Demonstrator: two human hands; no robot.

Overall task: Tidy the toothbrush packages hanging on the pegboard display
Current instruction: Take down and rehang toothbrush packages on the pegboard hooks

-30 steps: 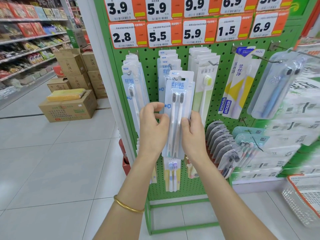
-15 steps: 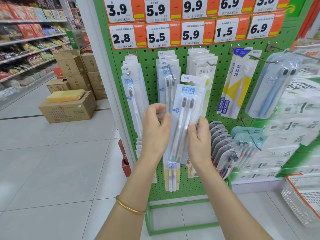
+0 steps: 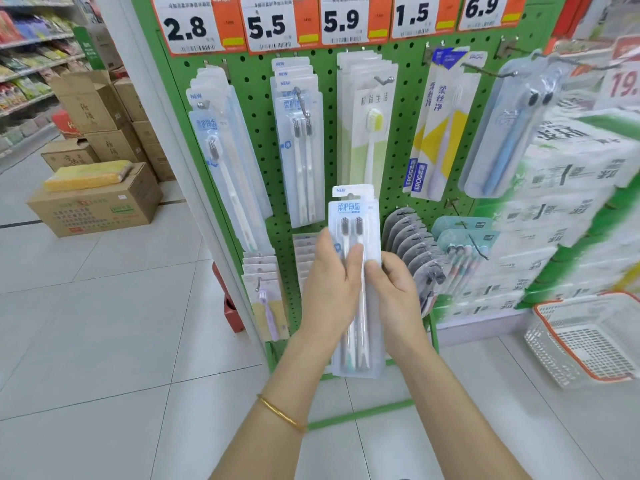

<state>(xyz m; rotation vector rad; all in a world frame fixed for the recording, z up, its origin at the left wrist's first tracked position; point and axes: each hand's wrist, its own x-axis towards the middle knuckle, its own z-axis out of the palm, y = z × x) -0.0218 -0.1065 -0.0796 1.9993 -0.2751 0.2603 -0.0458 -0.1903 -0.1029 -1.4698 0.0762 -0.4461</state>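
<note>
Twin-pack toothbrush package (image 3: 354,213) is being held upright, off the hooks, before the lower middle of the green pegboard (image 3: 259,109).
The left hand (image 3: 330,292) and right hand (image 3: 398,299) are gripping its two edges, thumbs pressing on the front. Matching packs (image 3: 299,140) are hanging above-left, under the 5.5 price tag (image 3: 268,24).

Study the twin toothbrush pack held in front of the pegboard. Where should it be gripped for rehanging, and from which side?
Grip the twin toothbrush pack at its lower half, pinching the long side edges from the front, as the left hand and right hand do. It is a thin, flat, upright card. Its hanging tab is at the top, so that end should probably stay free.
</note>
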